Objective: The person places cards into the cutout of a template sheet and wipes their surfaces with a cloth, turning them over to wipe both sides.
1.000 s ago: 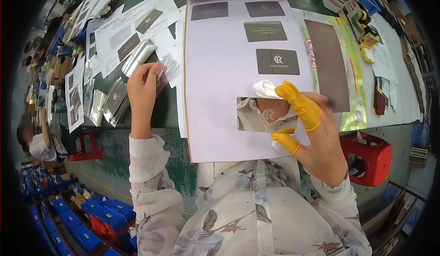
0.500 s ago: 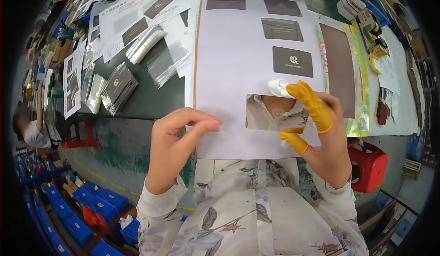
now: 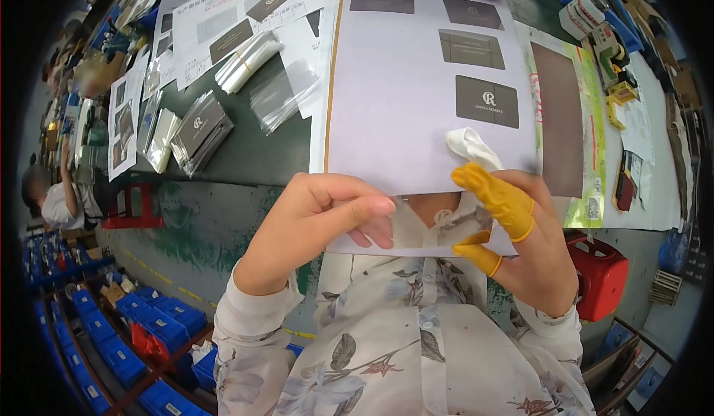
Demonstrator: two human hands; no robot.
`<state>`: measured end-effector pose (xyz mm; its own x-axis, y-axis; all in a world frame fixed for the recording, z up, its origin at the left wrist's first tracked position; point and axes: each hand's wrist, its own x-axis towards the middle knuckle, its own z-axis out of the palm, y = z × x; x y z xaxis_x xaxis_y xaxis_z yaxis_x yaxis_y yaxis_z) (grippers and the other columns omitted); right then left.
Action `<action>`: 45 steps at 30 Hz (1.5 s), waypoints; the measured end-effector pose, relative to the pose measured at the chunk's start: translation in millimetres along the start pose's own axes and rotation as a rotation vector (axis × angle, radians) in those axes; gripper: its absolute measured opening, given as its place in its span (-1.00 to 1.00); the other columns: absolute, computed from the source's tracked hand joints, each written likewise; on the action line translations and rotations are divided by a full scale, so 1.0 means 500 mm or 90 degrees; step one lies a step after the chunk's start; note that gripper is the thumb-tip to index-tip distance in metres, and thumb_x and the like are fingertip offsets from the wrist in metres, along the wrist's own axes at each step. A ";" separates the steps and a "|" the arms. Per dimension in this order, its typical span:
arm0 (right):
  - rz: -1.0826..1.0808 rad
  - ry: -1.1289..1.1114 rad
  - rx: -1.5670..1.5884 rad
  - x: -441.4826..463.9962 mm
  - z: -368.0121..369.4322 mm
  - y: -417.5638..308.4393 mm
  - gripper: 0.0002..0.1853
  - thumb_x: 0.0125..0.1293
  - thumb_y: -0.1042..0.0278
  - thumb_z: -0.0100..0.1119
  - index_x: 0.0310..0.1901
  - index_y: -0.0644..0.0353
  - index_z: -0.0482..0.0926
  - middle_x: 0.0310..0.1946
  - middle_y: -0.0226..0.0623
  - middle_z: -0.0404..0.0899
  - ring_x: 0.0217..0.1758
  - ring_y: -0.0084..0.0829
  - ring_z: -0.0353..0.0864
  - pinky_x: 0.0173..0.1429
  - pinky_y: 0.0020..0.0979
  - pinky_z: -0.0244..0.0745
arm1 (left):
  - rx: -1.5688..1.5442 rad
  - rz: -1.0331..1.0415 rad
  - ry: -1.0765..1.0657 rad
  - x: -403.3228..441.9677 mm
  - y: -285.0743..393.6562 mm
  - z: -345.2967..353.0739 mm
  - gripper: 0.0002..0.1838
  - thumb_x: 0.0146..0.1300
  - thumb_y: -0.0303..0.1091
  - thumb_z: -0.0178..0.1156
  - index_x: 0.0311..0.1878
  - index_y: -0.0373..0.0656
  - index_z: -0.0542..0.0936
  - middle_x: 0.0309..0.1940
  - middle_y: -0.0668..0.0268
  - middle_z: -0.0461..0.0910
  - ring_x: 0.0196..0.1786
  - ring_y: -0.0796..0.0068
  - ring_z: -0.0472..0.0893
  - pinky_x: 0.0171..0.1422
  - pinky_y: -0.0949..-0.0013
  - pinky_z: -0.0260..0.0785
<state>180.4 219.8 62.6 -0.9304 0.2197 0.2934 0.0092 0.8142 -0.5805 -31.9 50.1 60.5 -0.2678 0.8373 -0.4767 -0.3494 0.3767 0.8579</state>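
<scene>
A shiny mirror-like metal card, reflecting a person and patterned cloth, is held level just above the near edge of a pale sheet. My right hand wears yellow finger covers on thumb and fingers and grips the card's right end. At the opposite end, my left hand is bare and pinches the card's left edge between thumb and fingers. A crumpled white cloth lies just beyond my right fingers. Higher on the sheet are several dark grey cards, the nearest bearing a light logo.
Left on the green table are bagged dark cards, clear plastic sleeves, a banded sleeve bundle and printed papers. A brown panel lies at right. Red stools stand beside the table; another person sits far left.
My left hand has moved right and taken the card's left edge. The card has come down closer to my body and tilted, and its reflection has changed.
</scene>
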 end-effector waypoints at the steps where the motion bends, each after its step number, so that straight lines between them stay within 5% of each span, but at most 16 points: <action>1: -0.015 -0.028 0.013 -0.001 0.000 0.004 -0.18 -0.09 0.45 0.59 0.31 0.21 0.47 0.10 -0.24 0.57 0.17 -0.07 0.50 0.15 -0.23 0.48 | 0.024 -0.023 -0.025 0.005 -0.004 0.001 -0.79 0.32 -0.41 0.33 -0.06 -0.34 0.71 -0.28 0.26 0.74 -0.21 0.55 0.69 -0.10 0.46 0.54; 3: -0.018 -0.042 0.018 0.006 0.012 0.001 -0.18 -0.08 0.44 0.59 0.31 0.21 0.47 0.10 -0.25 0.58 0.19 -0.07 0.50 0.18 -0.21 0.47 | 0.051 -0.047 -0.053 0.010 -0.006 0.016 -0.74 0.31 -0.44 0.32 0.01 -0.37 0.68 -0.19 0.19 0.74 -0.17 0.48 0.71 -0.09 0.45 0.56; 6: -0.029 -0.043 0.017 0.010 0.013 0.001 -0.19 -0.07 0.46 0.58 0.31 0.22 0.47 0.10 -0.25 0.59 0.21 -0.08 0.49 0.23 -0.18 0.44 | 0.072 0.119 -0.050 0.005 0.007 0.048 -0.46 0.21 -0.29 0.44 0.22 -0.31 0.56 0.04 0.19 0.66 -0.03 0.35 0.67 0.10 0.33 0.48; 8: -0.034 -0.030 0.015 0.009 0.012 0.003 -0.19 -0.07 0.47 0.57 0.31 0.24 0.47 0.09 -0.24 0.60 0.22 -0.08 0.49 0.25 -0.17 0.42 | 0.790 0.495 0.110 -0.011 0.030 0.043 -0.19 0.02 -0.15 0.53 0.33 -0.24 0.46 0.13 0.19 0.58 0.06 0.21 0.59 0.25 0.21 0.33; 9: -0.006 -0.030 0.030 0.007 0.011 0.005 -0.20 -0.05 0.46 0.56 0.31 0.25 0.46 0.14 -0.22 0.59 0.23 -0.07 0.49 0.28 -0.16 0.40 | 0.802 0.525 0.120 -0.015 0.022 0.043 -0.15 -0.17 -0.07 0.56 0.25 -0.20 0.54 0.03 0.19 0.61 0.05 0.13 0.55 0.28 0.14 0.25; 12: -0.002 -0.001 0.037 0.015 0.009 0.003 -0.22 -0.01 0.41 0.55 0.32 0.27 0.45 0.22 -0.17 0.56 0.26 -0.05 0.48 0.32 -0.13 0.38 | 0.810 0.550 0.106 -0.009 -0.009 0.036 -0.20 -0.18 -0.09 0.57 0.20 -0.20 0.58 0.01 0.22 0.63 0.05 0.19 0.56 0.26 0.18 0.26; 16: -0.057 0.066 0.041 0.041 0.007 -0.022 -0.33 0.07 0.38 0.51 0.26 0.28 0.53 0.31 -0.09 0.51 0.38 0.04 0.44 0.36 -0.13 0.40 | 0.410 0.492 0.022 0.010 -0.023 0.014 -0.29 -0.12 -0.29 0.60 0.16 -0.28 0.58 -0.03 0.18 0.66 -0.02 0.23 0.64 0.14 0.29 0.48; 22: -0.079 0.023 0.005 0.041 0.073 -0.047 -0.30 0.11 0.45 0.46 0.33 0.31 0.46 0.36 -0.04 0.45 0.44 0.04 0.38 0.41 -0.09 0.31 | 0.322 0.501 0.048 0.006 -0.022 0.012 -0.31 -0.12 -0.36 0.61 0.14 -0.29 0.58 -0.11 0.22 0.64 -0.08 0.33 0.64 -0.01 0.37 0.53; 26: -0.005 0.042 -0.044 0.041 0.064 -0.036 -0.29 0.16 0.45 0.41 0.39 0.23 0.42 0.44 -0.05 0.34 0.47 0.01 0.31 0.47 -0.12 0.25 | 0.688 0.495 0.407 -0.017 0.016 -0.104 -0.44 0.00 -0.44 0.53 0.12 -0.22 0.58 -0.20 0.31 0.54 -0.21 0.49 0.61 -0.09 0.45 0.53; 29: 0.037 0.088 -0.044 0.022 0.053 -0.007 -0.34 0.22 0.47 0.36 0.39 0.21 0.43 0.44 -0.05 0.32 0.46 0.01 0.30 0.47 -0.12 0.25 | 0.736 0.421 0.551 -0.028 0.026 -0.260 -0.46 0.04 -0.49 0.50 0.12 -0.25 0.57 -0.21 0.25 0.56 -0.20 0.43 0.60 -0.05 0.41 0.49; 32: 0.088 0.120 -0.084 0.006 0.035 0.000 -0.39 0.24 0.50 0.31 0.36 0.23 0.46 0.43 -0.05 0.32 0.42 0.01 0.30 0.46 -0.10 0.25 | 0.788 0.332 0.534 -0.039 0.021 -0.350 -0.42 0.07 -0.39 0.51 0.19 -0.26 0.55 -0.04 0.13 0.60 0.01 0.17 0.58 0.15 0.28 0.42; 34: 0.112 0.126 -0.060 -0.004 0.031 0.008 -0.43 0.24 0.52 0.30 0.33 0.24 0.49 0.43 -0.05 0.33 0.41 -0.01 0.29 0.45 -0.12 0.24 | 0.908 0.412 0.560 -0.030 -0.006 -0.376 -0.38 0.08 -0.35 0.51 0.22 -0.26 0.53 0.09 0.08 0.59 0.15 0.12 0.55 0.28 0.24 0.36; 37: 0.144 0.149 -0.086 -0.018 0.032 0.020 -0.45 0.23 0.53 0.31 0.30 0.25 0.52 0.41 -0.06 0.35 0.40 -0.01 0.28 0.44 -0.12 0.25 | 0.826 0.455 0.566 0.013 0.039 -0.287 -0.38 0.11 -0.33 0.49 0.23 -0.27 0.50 0.18 0.05 0.55 0.27 0.03 0.47 0.37 0.14 0.29; 42: 0.140 0.155 -0.067 -0.027 0.072 0.040 -0.45 0.19 0.53 0.34 0.27 0.24 0.54 0.39 -0.07 0.37 0.38 0.01 0.31 0.42 -0.10 0.27 | 0.665 0.544 0.180 0.224 0.120 -0.153 -0.53 0.29 -0.35 0.35 0.26 -0.14 0.54 0.24 0.28 0.56 0.29 0.28 0.51 0.39 0.23 0.32; 45: 0.137 0.180 -0.068 -0.031 0.094 0.053 -0.43 0.18 0.51 0.36 0.27 0.29 0.52 0.38 -0.08 0.37 0.36 0.02 0.32 0.40 -0.11 0.29 | 0.639 0.543 0.121 0.358 0.136 -0.172 -0.46 0.26 -0.33 0.37 0.30 -0.15 0.49 0.24 0.19 0.53 0.30 0.23 0.49 0.41 0.23 0.30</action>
<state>178.0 212.7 7.0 -0.7655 0.5195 0.3797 0.2460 0.7815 -0.5733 -180.8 191.7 16.9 -0.2192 0.9186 0.3289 0.7771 -0.0395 0.6282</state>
